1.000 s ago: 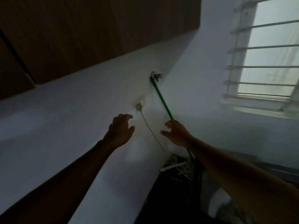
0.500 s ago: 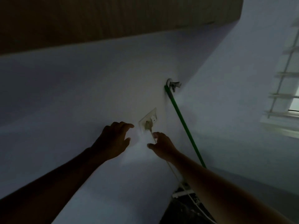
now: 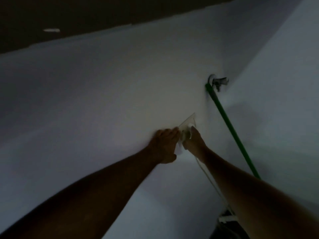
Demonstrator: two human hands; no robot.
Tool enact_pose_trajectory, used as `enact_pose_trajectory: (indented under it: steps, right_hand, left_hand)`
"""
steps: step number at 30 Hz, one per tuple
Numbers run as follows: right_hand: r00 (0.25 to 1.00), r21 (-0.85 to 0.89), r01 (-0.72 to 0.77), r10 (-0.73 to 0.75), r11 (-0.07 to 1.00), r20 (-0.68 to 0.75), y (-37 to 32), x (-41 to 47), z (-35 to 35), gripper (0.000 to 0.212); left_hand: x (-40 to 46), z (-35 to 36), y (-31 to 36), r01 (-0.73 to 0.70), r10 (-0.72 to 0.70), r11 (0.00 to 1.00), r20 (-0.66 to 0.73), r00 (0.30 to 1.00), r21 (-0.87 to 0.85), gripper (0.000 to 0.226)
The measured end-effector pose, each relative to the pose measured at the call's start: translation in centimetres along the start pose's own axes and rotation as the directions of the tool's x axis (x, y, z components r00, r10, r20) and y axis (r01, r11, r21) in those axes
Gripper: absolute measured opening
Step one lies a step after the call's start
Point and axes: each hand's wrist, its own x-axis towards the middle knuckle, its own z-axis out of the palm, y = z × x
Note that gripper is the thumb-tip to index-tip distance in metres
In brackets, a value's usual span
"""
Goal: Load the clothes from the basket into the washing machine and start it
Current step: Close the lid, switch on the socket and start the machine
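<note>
Reaching up the white wall point(image 3: 103, 94), left hand point(image 3: 164, 145) rests flat beside the socket point(image 3: 188, 122); right hand point(image 3: 193, 142) fingers grip the plug point(image 3: 186, 134) there. Green hose point(image 3: 229, 128) hangs from the tap point(image 3: 218, 81) nearby.

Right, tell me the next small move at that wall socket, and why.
Probably push the plug fully into the wall socket. The right hand grips the plug at the plate, its cord trailing down, while the left hand rests against the wall beside the plate. Whether the plug is seated is too dim to tell.
</note>
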Motion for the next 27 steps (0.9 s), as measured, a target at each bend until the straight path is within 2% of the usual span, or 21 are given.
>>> enact_pose_trajectory:
  steps: [2, 5, 6, 10, 16, 22, 27]
  right_hand:
    - [0.999, 0.057, -0.028, 0.026, 0.998, 0.020, 0.3, 1.4, -0.1, 0.032]
    - [0.998, 0.080, -0.059, 0.062, 0.995, -0.028, 0.3, 1.8, 0.4, 0.060]
    - [0.998, 0.025, -0.050, 0.051, 0.998, -0.041, 0.5, 1.6, 0.5, 0.070]
    - [0.995, -0.024, -0.047, 0.045, 0.999, -0.085, 0.3, 0.7, 1.3, 0.082]
    - [0.993, -0.105, -0.060, 0.048, 0.993, -0.111, 0.5, 0.2, 0.3, 0.071]
    - [0.993, -0.052, -0.103, 0.099, 0.993, -0.065, 0.6, -0.2, 0.5, 0.093]
    - [0.992, -0.095, -0.086, 0.077, 0.992, -0.096, 0.4, -1.0, 0.6, 0.088]
  left_hand:
    - [0.4, -0.2, -0.2, 0.014, -0.015, 1.000, -0.014, 1.000, -0.016, 0.090]
    - [1.1, -0.4, 0.1, 0.065, -0.066, 0.994, -0.010, 0.998, -0.083, 0.086]
    - [1.4, -0.5, 0.3, 0.082, -0.084, 0.991, -0.012, 0.996, -0.105, 0.085]
    - [1.8, -0.7, 0.4, 0.121, -0.124, 0.980, -0.008, 0.992, -0.158, 0.084]
    - [1.8, -1.0, 0.8, 0.138, -0.139, 0.977, 0.006, 0.990, -0.159, 0.085]
    - [1.9, -1.0, 1.0, 0.143, -0.146, 0.977, -0.008, 0.989, -0.159, 0.085]
    - [2.2, -0.8, 1.2, 0.165, -0.169, 0.972, -0.010, 0.986, -0.169, 0.086]
